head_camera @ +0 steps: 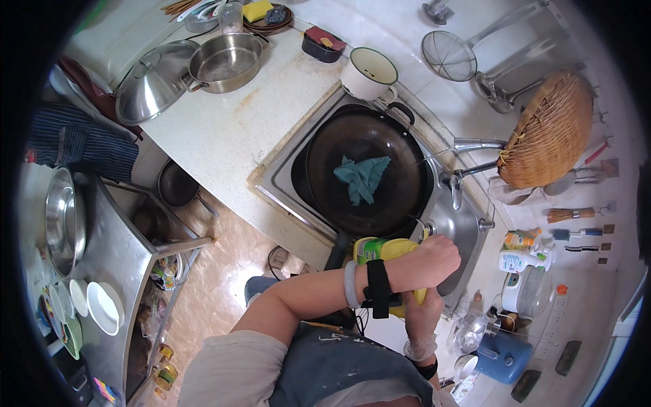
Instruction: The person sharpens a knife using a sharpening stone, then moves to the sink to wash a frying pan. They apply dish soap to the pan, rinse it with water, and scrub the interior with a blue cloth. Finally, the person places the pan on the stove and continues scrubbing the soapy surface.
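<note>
A yellow plastic bottle [376,249] with a green label lies between my hands, beside the wok handle. My left hand [432,260] is curled over one end of it, its fingertips hidden from view. Below, my right hand [423,311], which seems to wear a thin clear glove, grips a yellow part of the bottle. Just ahead sits a large dark wok [325,147] on the hob [277,188]. Inside the wok lies a crumpled teal cloth [361,175].
A chrome tap [455,188] and steel sink [465,244] adjoin the wok on the right. An enamel pot [363,84] stands behind it. A steel pan [224,68] and domed lid [152,91] occupy the far left counter. A wicker basket [554,132] hangs above the tap.
</note>
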Tool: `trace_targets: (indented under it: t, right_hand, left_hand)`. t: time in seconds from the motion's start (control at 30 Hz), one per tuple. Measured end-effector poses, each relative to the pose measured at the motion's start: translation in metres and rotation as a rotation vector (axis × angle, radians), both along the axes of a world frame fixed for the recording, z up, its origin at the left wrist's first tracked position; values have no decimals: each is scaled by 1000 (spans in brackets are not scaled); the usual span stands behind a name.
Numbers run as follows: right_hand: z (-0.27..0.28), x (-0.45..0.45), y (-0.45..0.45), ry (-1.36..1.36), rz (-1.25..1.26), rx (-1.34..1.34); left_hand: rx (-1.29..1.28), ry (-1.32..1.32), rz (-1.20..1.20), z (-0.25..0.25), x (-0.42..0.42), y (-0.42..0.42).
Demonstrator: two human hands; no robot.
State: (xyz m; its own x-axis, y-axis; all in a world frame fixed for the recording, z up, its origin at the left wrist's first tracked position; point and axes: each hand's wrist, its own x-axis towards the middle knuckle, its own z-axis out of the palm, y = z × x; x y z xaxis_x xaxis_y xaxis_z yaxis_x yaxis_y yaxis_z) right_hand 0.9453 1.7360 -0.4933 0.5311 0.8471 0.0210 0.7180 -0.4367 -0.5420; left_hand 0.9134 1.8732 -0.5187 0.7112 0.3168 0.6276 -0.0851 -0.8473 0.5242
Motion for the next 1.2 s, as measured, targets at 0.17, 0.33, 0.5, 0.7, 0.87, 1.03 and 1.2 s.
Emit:
trace_targets:
  t: [0.17,0.33,0.5,0.7,0.87,1.03,1.2]
  right_hand:
    - [10,0,13,32,-6,11]
    - [0,4,4,-37,35,33]
    - [6,3,8,15,25,-53]
    - [2,3,7,61,-2,-3]
    - [-13,4,-6,5,85,205]
    - [4,10,5,321,5,182]
    - [22,8,-6,548,-278,246]
  left_hand:
    - [27,34,3,-7,7,5]
    - [-44,-13,-5,15,9,2]
    - [48,-24,73,3,6,3]
    - [16,136,-9,7,8,4]
    - [75,-313,-34,48,-17,-2]
    - [-46,-321,28,12,-112,-6]
    - [-465,274,103,-57,-195,23]
